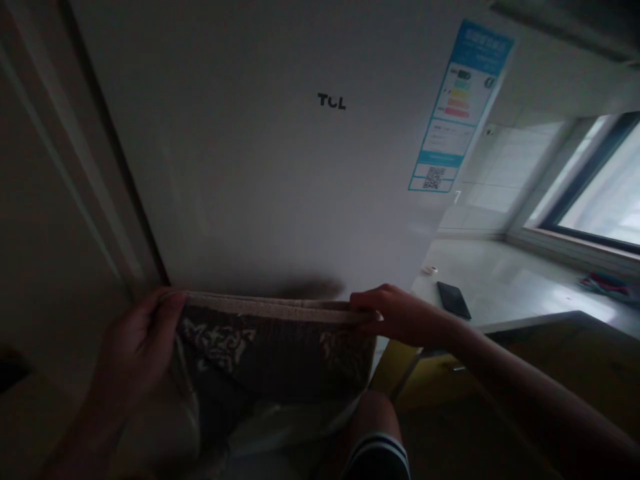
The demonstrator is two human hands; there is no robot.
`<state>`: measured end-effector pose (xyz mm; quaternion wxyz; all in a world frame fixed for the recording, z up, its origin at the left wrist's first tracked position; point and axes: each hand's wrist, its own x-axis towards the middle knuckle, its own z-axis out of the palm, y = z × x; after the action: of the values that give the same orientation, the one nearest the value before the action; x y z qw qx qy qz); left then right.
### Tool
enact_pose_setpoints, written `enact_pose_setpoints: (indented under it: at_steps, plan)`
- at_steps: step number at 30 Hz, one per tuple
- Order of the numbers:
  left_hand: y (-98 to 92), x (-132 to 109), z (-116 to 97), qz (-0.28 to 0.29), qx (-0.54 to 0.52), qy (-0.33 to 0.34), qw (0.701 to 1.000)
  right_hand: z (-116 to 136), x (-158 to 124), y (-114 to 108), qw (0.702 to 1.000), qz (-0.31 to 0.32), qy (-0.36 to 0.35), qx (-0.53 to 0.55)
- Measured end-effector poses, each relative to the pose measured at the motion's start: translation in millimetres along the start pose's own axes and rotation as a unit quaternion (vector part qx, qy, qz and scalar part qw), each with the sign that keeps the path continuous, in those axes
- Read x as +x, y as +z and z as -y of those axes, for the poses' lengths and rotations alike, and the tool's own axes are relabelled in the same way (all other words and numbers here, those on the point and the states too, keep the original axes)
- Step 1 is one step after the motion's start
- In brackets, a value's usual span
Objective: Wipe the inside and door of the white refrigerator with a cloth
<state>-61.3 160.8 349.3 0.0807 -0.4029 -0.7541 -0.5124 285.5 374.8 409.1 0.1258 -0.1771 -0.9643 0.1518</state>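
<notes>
A dark grey towel (290,360) with pale swirling patterns and a light hem hangs stretched between my two hands. My left hand (140,347) pinches its upper left corner, thumb on the near side. At the upper right corner, my right hand (393,310) has its fingers closed over the hem. The towel's top edge runs nearly level, close in front of a white fridge (260,180) marked TCL. Its lower part sags into shadow, where the folds are hard to make out.
An energy label (463,107) is stuck to the fridge's right side. Beyond, a pale counter (510,280) carries a dark phone (454,300) and a colourful cloth (605,285) under a window (605,193). Yellow cabinets (435,380) stand below. My bent knee (377,413) shows at the bottom.
</notes>
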Motion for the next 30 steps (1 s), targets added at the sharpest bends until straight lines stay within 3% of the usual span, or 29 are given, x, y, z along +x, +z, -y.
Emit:
enact_pose_setpoints:
  at_steps: [2, 4, 8, 12, 16, 21, 23, 25, 28, 30]
  plan:
    - [1.7, 2.5, -2.8, 0.015, 0.001, 0.008, 1.0, -5.4, 0.1, -21.5, 1.0, -0.022, 0.011, 0.006]
    - [3.8, 5.7, -6.3, 0.027, -0.005, -0.001, 1.0, -11.1, 2.3, -36.2, 0.995, -0.057, 0.021, 0.08]
    - [4.1, 17.3, -17.7, 0.044, 0.003, -0.026, 0.999, -22.9, 14.6, -43.8, 0.955, -0.138, 0.049, 0.258]
    - [-4.5, 28.5, -29.0, 0.028, 0.05, 0.004, 0.998, -20.7, 29.5, -41.6, 0.961, -0.163, 0.081, 0.206]
    - [-11.3, 23.0, -56.8, 0.043, 0.067, 0.043, 0.996, 11.3, 47.8, -36.7, 0.963, -0.151, 0.087, 0.206]
    - [6.1, 6.4, -119.6, 0.096, -0.018, 0.133, 0.986, 69.8, 78.7, -10.0, 0.915, -0.155, 0.067, 0.365]
    - [15.7, 5.6, -135.3, 0.115, -0.083, 0.132, 0.981, 88.0, 82.8, -3.5, 0.893, -0.151, 0.047, 0.422]
    - [22.2, 7.1, -140.8, 0.16, -0.195, 0.091, 0.963, 99.4, 79.4, -4.3, 0.878, -0.161, 0.033, 0.45]
    - [24.0, 8.6, -138.5, 0.252, -0.357, 0.008, 0.899, 102.0, 67.7, -13.9, 0.895, -0.173, 0.016, 0.411]
    - [20.5, 8.1, -136.4, 0.269, -0.38, 0.026, 0.884, 96.1, 60.7, -19.6, 0.919, -0.184, -0.008, 0.349]
